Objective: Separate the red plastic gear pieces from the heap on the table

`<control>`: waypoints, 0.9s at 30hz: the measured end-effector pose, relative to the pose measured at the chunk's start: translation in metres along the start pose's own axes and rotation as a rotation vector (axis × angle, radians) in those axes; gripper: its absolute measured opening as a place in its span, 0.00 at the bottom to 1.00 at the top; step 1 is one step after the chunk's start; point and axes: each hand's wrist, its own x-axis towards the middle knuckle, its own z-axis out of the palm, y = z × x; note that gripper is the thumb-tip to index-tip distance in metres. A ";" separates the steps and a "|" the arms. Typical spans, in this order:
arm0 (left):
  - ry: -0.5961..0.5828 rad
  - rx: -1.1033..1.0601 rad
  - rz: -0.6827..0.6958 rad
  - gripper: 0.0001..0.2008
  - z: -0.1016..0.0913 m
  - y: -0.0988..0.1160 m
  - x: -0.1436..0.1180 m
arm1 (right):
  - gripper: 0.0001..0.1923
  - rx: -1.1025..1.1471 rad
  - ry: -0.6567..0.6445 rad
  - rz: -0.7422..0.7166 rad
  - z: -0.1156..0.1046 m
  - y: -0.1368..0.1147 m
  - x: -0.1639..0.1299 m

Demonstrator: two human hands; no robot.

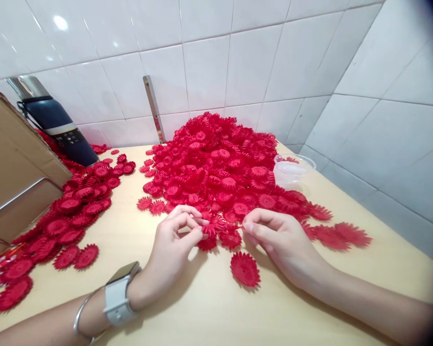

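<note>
both hands (173,240) (281,238) pinch red flower (210,229) at pile edge (220,163)

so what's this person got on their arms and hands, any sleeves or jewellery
No sleeves show: both forearms are bare up to the picture's edge. The left wrist carries a smartwatch with a white band and a squarish, rounded-corner case, and just behind it a thin silver bangle. The left hand and the right hand wear no gloves, and no rings are visible.
</note>
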 end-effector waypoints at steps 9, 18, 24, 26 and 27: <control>0.009 0.020 -0.024 0.09 0.001 0.004 -0.002 | 0.06 0.037 -0.005 0.060 0.000 0.001 -0.001; 0.124 -0.050 -0.076 0.12 -0.005 0.001 0.001 | 0.09 0.047 0.094 0.029 -0.005 -0.001 0.004; 0.033 0.039 0.037 0.07 -0.001 0.003 -0.002 | 0.09 -0.137 0.120 -0.138 0.002 -0.009 -0.002; 0.009 0.050 0.043 0.07 0.000 0.002 -0.003 | 0.07 -0.184 0.058 -0.191 0.003 -0.008 -0.005; -0.009 0.059 0.050 0.07 0.001 0.002 -0.004 | 0.06 -0.213 0.010 -0.222 0.004 -0.007 -0.007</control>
